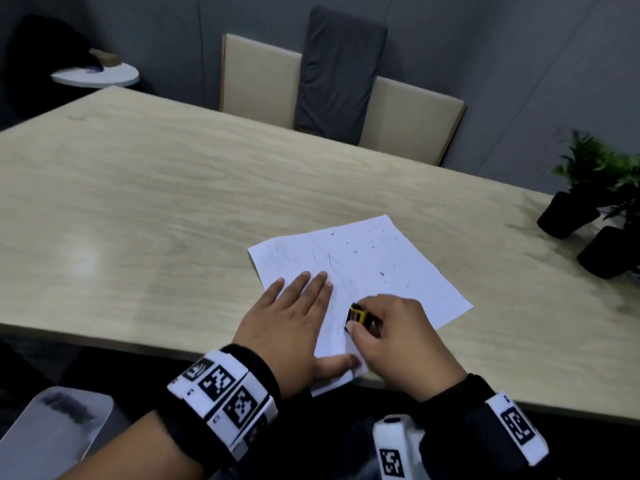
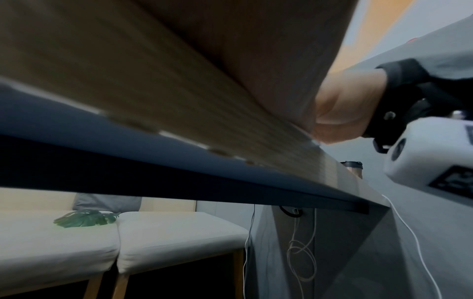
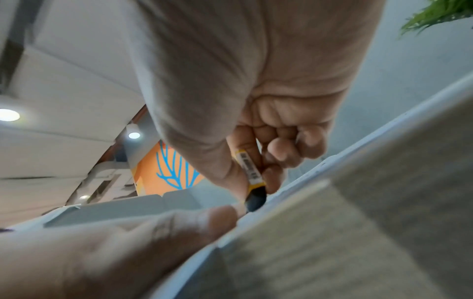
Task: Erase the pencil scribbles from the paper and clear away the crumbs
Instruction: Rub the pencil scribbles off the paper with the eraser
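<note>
My left hand (image 1: 287, 320) lies flat pinning the paper (image 1: 363, 271), right hand (image 1: 391, 330) pinching the eraser (image 1: 358, 315) (near desk (image 1: 173, 202) edge); hard rubbing could crumple the sheet.

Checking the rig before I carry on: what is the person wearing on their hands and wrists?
The left hand and right hand are bare. Each wrist carries a black cuff: the left wrist band and the right wrist band hold white plates printed with black square codes. A white camera housing with its own code sits under the right wrist.
</note>
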Available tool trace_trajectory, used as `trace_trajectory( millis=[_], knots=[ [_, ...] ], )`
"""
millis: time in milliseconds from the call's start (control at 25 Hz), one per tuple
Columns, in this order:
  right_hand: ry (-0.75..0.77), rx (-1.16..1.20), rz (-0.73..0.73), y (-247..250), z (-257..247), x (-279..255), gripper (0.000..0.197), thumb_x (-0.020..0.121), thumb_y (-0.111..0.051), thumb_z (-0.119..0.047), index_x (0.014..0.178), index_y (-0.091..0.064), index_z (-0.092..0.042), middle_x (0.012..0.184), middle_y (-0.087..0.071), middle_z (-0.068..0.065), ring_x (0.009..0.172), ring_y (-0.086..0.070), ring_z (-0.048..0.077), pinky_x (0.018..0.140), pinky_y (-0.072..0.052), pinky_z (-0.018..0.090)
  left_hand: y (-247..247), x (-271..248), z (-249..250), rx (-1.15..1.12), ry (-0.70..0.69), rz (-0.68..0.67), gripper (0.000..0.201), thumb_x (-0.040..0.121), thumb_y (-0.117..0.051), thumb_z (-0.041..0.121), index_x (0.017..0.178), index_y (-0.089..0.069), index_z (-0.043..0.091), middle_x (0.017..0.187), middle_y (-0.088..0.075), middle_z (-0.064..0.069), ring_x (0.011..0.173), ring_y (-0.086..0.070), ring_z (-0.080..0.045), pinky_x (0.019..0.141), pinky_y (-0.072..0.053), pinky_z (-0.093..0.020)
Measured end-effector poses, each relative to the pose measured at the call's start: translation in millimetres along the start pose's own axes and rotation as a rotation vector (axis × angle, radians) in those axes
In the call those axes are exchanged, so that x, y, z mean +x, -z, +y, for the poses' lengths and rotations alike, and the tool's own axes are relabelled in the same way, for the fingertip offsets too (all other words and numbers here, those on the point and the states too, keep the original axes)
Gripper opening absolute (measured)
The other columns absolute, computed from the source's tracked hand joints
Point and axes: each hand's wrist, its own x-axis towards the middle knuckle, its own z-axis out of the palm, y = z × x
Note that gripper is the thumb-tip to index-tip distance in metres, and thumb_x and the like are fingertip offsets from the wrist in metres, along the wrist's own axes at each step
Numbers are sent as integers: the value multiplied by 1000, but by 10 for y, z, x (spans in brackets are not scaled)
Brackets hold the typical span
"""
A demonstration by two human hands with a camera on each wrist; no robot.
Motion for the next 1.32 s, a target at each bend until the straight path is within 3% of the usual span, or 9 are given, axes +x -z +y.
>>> trace_trajectory(
  millis=[120,200,280,440,640,840,1000,1240,1320],
  knots=[
    [52,29,11,37,-98,-9,16,82,-63,-20,69,-61,-10,62,-56,-3,66,-53,9,60,-41,18,12,-6,7,0,-14,-8,128,47,30,87,154,16,19,159,26,6,145,25,-11,120,12,-38],
    [87,52,-2,9,-143,-27,18,82,-62,-19,67,-59,-12,59,-51,-6,65,-51,5,59,-36,13,12,-8,0,-10,-18,-8,125,52,29,88,155,15,19,160,25,6,146,24,-11,120,12,-38],
    [84,45,-52,-26,-120,-54,18,82,-62,-22,68,-59,-12,62,-54,-5,67,-52,7,60,-38,16,0,-7,-5,-10,-5,-12,113,61,15,82,155,14,19,160,25,6,146,23,-11,120,11,-38],
    [6,-27,1,21,59,12,18,82,-58,-25,70,-60,-12,66,-57,-1,67,-54,12,66,-45,29,-1,-9,0,-4,-3,-36,113,67,7,92,153,18,20,154,30,10,146,26,-11,120,12,-39],
    [138,24,-82,-100,-157,-89,18,84,-56,-28,71,-59,-16,68,-57,-4,69,-52,10,66,-42,23,0,-10,-17,11,-2,-16,104,63,7,71,154,17,20,160,27,5,141,31,-9,118,16,-36],
    [-2,-3,4,58,32,40,18,83,-62,-23,71,-61,-10,64,-56,0,67,-52,13,60,-40,24,0,-4,-2,-4,3,-46,117,61,6,91,154,16,20,159,26,8,146,25,-11,120,11,-39],
    [66,68,-14,18,-87,-20,17,82,-65,-20,68,-61,-11,57,-50,-5,63,-50,6,57,-35,14,4,-7,-5,-7,12,-35,115,60,8,85,155,14,20,160,24,7,146,24,-10,120,11,-38],
    [-11,16,23,47,92,38,16,84,-64,-22,72,-63,-11,66,-59,0,68,-54,13,63,-42,25,2,0,1,-8,3,-50,119,60,9,93,154,15,20,159,26,9,146,24,-11,120,11,-39],
    [40,22,12,4,0,28,16,83,-63,-21,70,-63,-12,65,-58,0,67,-53,13,63,-42,25,5,1,-2,-4,8,-39,118,62,12,92,155,15,20,159,25,8,146,23,-11,120,10,-39]
  ],
)
